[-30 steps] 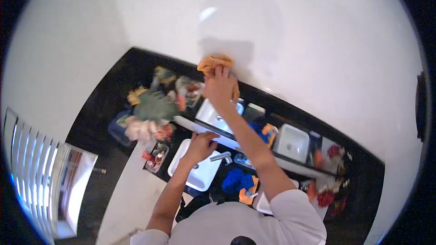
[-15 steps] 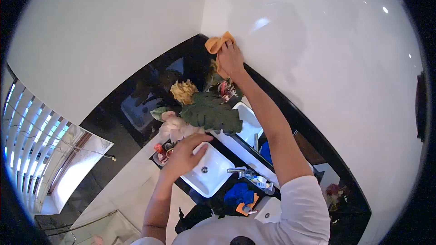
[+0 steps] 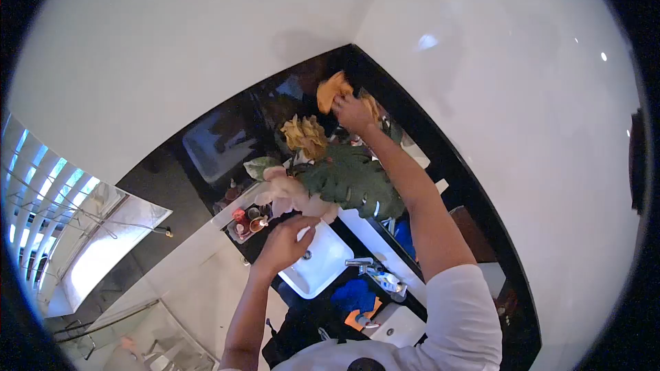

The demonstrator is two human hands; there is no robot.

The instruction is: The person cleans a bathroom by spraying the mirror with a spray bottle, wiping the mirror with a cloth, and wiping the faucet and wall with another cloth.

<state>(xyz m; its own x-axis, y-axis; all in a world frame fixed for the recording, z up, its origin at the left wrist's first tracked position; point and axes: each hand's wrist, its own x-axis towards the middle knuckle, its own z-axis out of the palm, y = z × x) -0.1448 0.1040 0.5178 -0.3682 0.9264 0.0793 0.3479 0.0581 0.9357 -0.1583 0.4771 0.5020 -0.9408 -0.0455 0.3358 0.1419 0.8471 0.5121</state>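
Orange cloth [image 3: 333,93] is on the move, and the corner has been rounded! Half a second ago it was being pressed at the top rim of the dark border, along the right-hand wall; now it is seen lower, left of the corner, up against the dark glossy panel [image 3: 237,144]. A fresh stretch of dark surface is thus being met by the fabric, while the white wall [image 3: 495,117] has been left alone. The cloth is slightly blurred, so firm contact cannot be confirmed.

It is held by the right hand [image 3: 354,113], grip closed on a bunched fold, the arm stretched past the big green leaf [image 3: 352,178] and the yellow flower [image 3: 304,135]. By the wrist another orange patch is glimpsed; whether a trailing end or a reflection, it cannot be told.

And down below? The left hand [image 3: 285,242] is kept over the white sink [image 3: 324,260], much as before, its grip loose with the thumb parted and nothing seen in it. Its fingertips are placed just beside the pale pink flower [image 3: 278,192]; whether the sink rim is touched cannot be made out.
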